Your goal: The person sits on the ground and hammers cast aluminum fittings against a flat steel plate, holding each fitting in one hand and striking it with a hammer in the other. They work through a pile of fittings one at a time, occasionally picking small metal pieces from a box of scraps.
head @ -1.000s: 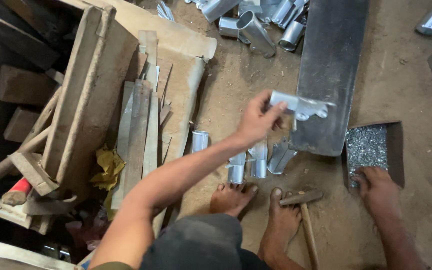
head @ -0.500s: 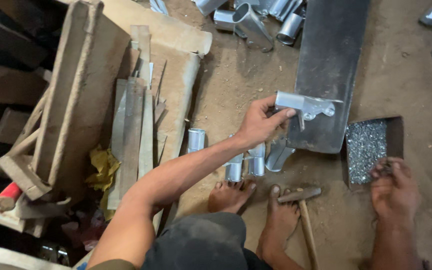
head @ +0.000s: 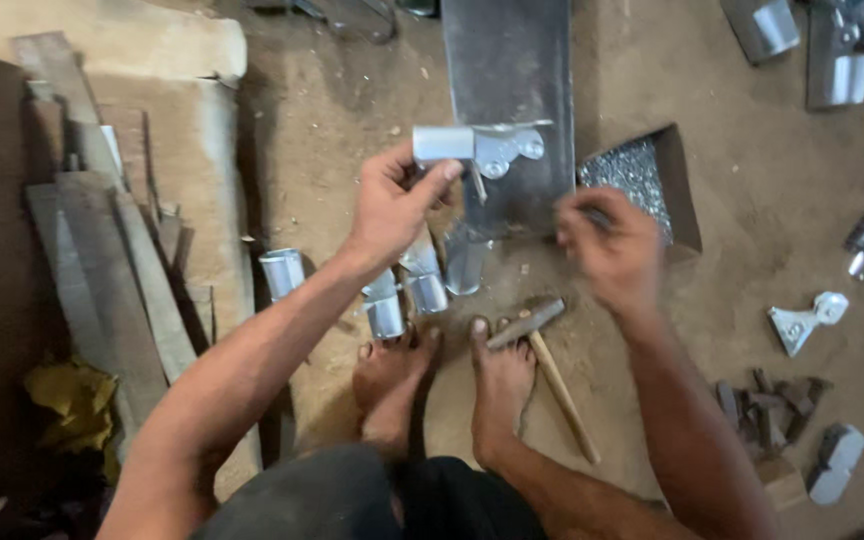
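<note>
Above the dirt floor (head: 752, 200), the left hand (head: 397, 205) grips a metal hinge (head: 472, 147) by its rolled tube, fingers closed round it. The right hand (head: 607, 245), blurred, looks pinched shut beside the box (head: 687, 190) of small bits; on what, I cannot tell. The hinge looks light, stiff and sharp-edged, so the tube seems the safest hold

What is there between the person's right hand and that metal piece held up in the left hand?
Nothing visible. The left hand grips the hinged metal piece above the flat metal sheet. The right hand, fingers pinched together and blurred, is beside it with only open air between them. The hammer lies lower, by the feet.
</note>
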